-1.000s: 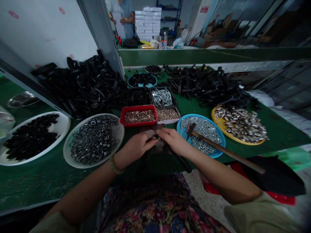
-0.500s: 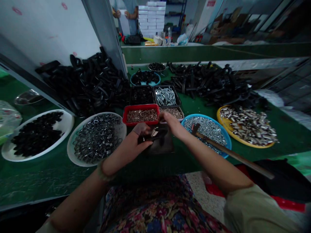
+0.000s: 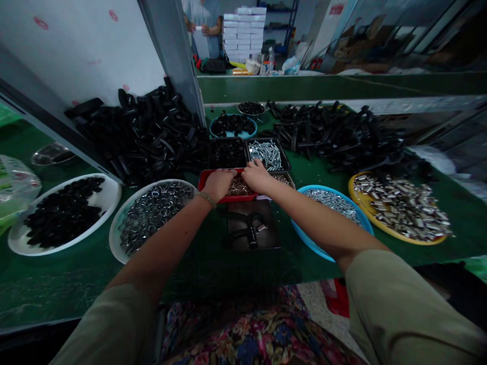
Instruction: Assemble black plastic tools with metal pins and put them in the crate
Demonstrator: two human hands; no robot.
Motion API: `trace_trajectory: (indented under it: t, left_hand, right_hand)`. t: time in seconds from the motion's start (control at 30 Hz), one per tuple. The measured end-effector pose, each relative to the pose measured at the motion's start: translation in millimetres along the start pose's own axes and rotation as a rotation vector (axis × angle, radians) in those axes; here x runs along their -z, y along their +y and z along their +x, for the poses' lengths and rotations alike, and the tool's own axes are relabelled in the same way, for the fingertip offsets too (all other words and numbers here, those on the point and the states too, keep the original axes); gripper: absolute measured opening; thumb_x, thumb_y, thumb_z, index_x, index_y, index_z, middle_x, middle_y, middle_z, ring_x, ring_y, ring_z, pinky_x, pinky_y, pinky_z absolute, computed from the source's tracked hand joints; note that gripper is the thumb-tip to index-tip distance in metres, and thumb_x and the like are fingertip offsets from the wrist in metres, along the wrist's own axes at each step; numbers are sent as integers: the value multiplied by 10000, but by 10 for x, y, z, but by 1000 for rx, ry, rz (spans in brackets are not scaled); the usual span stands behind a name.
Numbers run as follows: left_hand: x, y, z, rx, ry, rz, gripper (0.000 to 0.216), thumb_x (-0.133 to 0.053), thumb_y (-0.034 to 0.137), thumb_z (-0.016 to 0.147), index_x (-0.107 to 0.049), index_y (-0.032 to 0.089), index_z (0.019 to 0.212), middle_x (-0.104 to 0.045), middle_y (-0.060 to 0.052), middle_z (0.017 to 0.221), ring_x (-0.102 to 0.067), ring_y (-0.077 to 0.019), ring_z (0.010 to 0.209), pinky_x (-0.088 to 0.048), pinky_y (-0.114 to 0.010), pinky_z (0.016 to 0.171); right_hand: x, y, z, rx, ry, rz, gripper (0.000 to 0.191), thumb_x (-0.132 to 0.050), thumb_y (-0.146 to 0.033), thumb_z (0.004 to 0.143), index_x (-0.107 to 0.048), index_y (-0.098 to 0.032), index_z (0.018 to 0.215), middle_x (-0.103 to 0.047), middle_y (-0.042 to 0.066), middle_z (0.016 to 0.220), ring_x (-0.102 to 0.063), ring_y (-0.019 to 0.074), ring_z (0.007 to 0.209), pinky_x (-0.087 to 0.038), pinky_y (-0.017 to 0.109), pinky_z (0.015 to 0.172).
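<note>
My left hand [image 3: 219,184] reaches over the left part of the red tray [image 3: 205,176], its fingers bent together among small copper-coloured pins [image 3: 239,186]. From the right, my right hand [image 3: 257,176] dips into the same tray with curled fingers, close to the left fingertips. Whatever the fingertips pinch is too small or hidden. Nearer to me, a black forked plastic part [image 3: 243,234] with a silver spring [image 3: 261,227] lies on a dark metal plate [image 3: 272,241], touched by neither hand.
Around me stand a basin of metal rings [image 3: 152,218], a white basin of black parts [image 3: 114,195], a blue basin [image 3: 317,248], a yellow basin [image 3: 361,203] and a tray of screws [image 3: 283,158]. Black parts [image 3: 152,137] are heaped behind. A person [image 3: 205,28] stands across the bench.
Both hands have moved forward into the red tray. My left hand has let go of the black part, which now lies on the plate. The hammer over the blue basin no longer shows.
</note>
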State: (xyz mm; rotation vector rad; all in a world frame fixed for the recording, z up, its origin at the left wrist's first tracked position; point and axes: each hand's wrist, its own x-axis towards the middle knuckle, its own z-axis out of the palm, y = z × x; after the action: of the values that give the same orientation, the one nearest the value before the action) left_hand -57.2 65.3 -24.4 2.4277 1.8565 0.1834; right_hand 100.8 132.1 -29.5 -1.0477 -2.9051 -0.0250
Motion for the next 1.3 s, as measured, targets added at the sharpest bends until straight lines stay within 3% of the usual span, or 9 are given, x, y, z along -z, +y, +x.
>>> trace_trajectory:
  t: [0.1,0.17,0.27,0.43,0.6,0.73,0.9,1.17,1.3]
  left_hand:
    - [-91,-102,274,-28,-52,22,281,-441,125,887,-661,157,1058,-694,-130,1015,-625,-230,965,-451,-305,838]
    - [-162,-103,292,-27,-46,12,264,-454,134,882,-665,161,1038,-695,-121,990,-630,-227,956,-449,-298,835]
    - [-204,-119,229,5,-21,6,274,-445,141,888,-654,157,1064,-683,-126,1006,-637,-229,940,-453,-303,829]
    - [-114,-118,105,84,144,-244,251,-444,195,920,-637,157,1077,-686,-87,990,-643,-200,912,-470,-298,848]
    - [-29,214,-311,126,175,-597,166,-551,242,886,-672,157,961,-683,-67,1114,-625,-195,1043,-427,-339,1014]
    - [-134,462,-693,55,128,-750,180,-493,184,896,-671,171,920,-639,-52,1228,-571,-189,1176,-386,-347,1083]
    - [-343,547,-912,6,46,-800,265,-463,179,912,-621,175,1125,-671,-51,1141,-632,-172,1041,-469,-301,976]
    - [-313,664,-1029,-174,-100,-216,357,-428,112,899,-606,245,1178,-615,-67,1093,-600,-219,1006,-474,-349,927]
    - [-338,594,-936,-89,-19,-523,225,-474,158,902,-634,215,1050,-655,-40,1011,-625,-176,925,-486,-295,888]
  right_hand:
    - [64,5,-177,-97,52,175,230,-486,-129,883,-650,-105,1042,-692,158,950,-588,262,939,-383,399,919]
    - [45,3,-418,-132,65,325,262,-493,-161,890,-598,-127,1127,-689,119,967,-612,217,864,-441,324,808]
    - [-82,-19,-905,-126,85,549,338,-453,-102,877,-581,-174,1181,-667,91,1070,-622,191,927,-457,292,807]
    - [-247,-120,-1566,-283,22,626,269,-463,-104,857,-632,-218,1033,-671,74,1036,-642,215,903,-466,324,781]
    - [-248,-309,-1711,-403,150,864,120,-485,-264,918,-595,-221,899,-668,26,854,-632,186,822,-466,314,767]
    - [-354,-409,-1651,-454,213,821,92,-547,-251,882,-586,-204,813,-646,28,832,-604,179,815,-450,301,758]
    - [-462,-442,-1638,-459,192,656,104,-545,-243,905,-577,-197,818,-643,39,825,-607,178,805,-442,286,736]
    - [-595,-486,-1683,-170,144,109,217,-448,-212,967,-623,-152,853,-629,85,812,-584,192,751,-413,300,678]
    - [-537,-389,-1717,-170,221,173,242,-430,-248,979,-627,-162,1090,-658,103,989,-613,206,874,-461,309,751]
